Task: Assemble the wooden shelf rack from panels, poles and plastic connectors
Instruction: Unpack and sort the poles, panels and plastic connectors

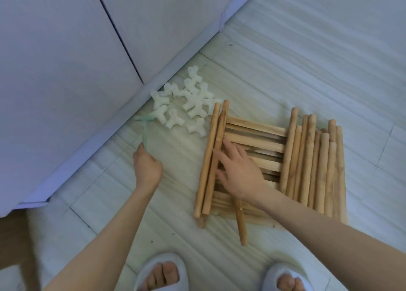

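Note:
A stack of slatted wooden panels lies on the floor, with several round wooden poles lying across its right side. Two more poles rest along its left edge, and one pole juts out toward me. A heap of white plastic connectors sits beyond the panels' left corner. My right hand rests with spread fingers on the panels, fingertips touching the left poles. My left hand holds a blurred pale green strip that reaches toward the connectors.
A white cabinet with a plinth runs diagonally along the left. The floor is pale wood-look tile. My two feet in white slippers stand at the bottom edge.

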A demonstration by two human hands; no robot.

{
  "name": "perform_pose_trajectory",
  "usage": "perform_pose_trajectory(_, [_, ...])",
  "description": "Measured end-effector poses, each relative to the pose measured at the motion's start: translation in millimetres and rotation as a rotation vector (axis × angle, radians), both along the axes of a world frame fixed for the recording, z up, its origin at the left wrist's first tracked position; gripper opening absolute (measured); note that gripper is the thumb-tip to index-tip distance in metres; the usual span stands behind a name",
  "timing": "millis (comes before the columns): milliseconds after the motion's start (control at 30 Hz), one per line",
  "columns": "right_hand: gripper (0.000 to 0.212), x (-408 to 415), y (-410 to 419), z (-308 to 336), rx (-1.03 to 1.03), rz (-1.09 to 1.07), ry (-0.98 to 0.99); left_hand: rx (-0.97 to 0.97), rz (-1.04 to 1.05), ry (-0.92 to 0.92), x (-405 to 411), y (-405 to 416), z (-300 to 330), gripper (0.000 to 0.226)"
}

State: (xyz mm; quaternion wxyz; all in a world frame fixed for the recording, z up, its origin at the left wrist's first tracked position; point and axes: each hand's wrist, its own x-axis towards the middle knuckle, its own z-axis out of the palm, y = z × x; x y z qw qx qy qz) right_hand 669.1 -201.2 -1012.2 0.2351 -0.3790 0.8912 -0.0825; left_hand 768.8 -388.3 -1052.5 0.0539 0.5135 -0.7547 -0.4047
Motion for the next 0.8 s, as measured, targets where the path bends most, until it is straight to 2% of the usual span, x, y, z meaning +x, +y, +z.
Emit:
perform_pose_trajectory(100, [0.054, 7, -10, -14, 0.092, -0.065, -0.008, 0.126, 0.126, -0.058, -3, -17, -13, 0.053])
perform_pose_trajectory(233, [0.068, -7, -12, -19, 0.054, -0.068, 0.001, 0.152, 0.047, -0.101, -25, -27, -25, 0.061])
perform_pose_trajectory(333, [0.066, -16, -7, -23, 0.051, -0.125, 0.035, 0.201, -0.016, -0.078, -45, -33, -28, 0.060])
perform_pose_trajectory(433, [0.063, -27, -2, -26, 0.073, -0.266, -0.017, 0.233, -0.110, -0.074, -63, -39, -29, 0.056])
perform_pose_trajectory(567, [0.052, -40, 5, -28, 0.024, -0.373, -0.032, 0.304, -0.094, 0.050, -82, -46, -27, 0.039])
perform_pose_trajectory(667, [0.048, -48, 8, -28, 0.001, -0.428, -0.055, 0.427, -0.031, 0.181, -91, -44, -24, 0.028])
perform_pose_trajectory(733, [0.050, -52, 12, -26, -0.008, -0.489, -0.096, 0.481, -0.032, 0.255, -92, -37, -19, 0.035])
perform_pose_trajectory(800, [0.048, -55, 18, -23, -0.022, -0.524, -0.098, 0.440, -0.056, 0.240, -89, -29, -15, 0.044])
